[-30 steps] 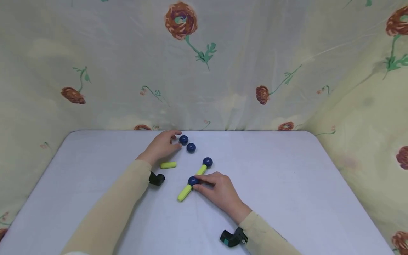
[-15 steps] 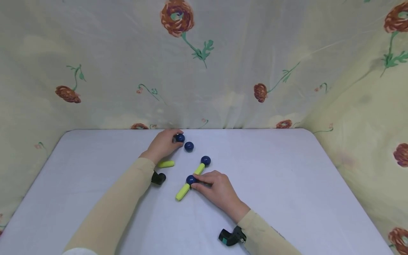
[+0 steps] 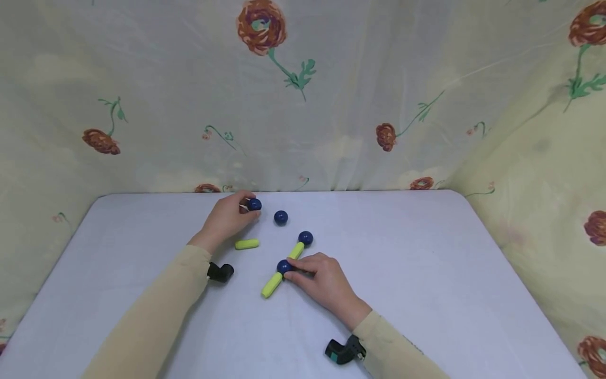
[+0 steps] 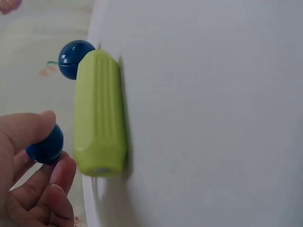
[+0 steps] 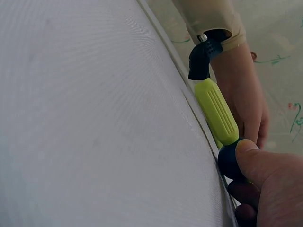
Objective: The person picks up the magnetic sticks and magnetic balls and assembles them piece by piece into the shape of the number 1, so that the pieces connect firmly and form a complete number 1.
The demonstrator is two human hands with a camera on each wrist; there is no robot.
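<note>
Near the table's back edge my left hand point(image 3: 228, 215) pinches a dark blue ball point(image 3: 254, 204) between thumb and fingers; the left wrist view shows the same ball point(image 4: 47, 145) in the grip. My right hand point(image 3: 326, 281) holds another blue ball point(image 3: 284, 267) by thumb and forefinger. That ball joins two yellow-green ribbed rods, the nearer rod point(image 3: 272, 285) and the farther rod point(image 3: 296, 250), in one slanting line. A blue end ball point(image 3: 305, 238) caps the far end. Seen from the right wrist, the nearer rod point(image 5: 217, 112) meets the gripped ball point(image 5: 230, 161).
A loose blue ball point(image 3: 281, 217) lies right of my left hand. A single yellow-green rod point(image 3: 247, 244) rests on the white table point(image 3: 402, 252) below that hand. Black camera mounts point(image 3: 344, 351) sit on both wrists. A flowered cloth point(image 3: 341, 95) hangs behind the table.
My left hand has closed its fingers on the back blue ball and drawn it leftward, away from the loose ball. The right hand keeps its hold on the joined piece.
</note>
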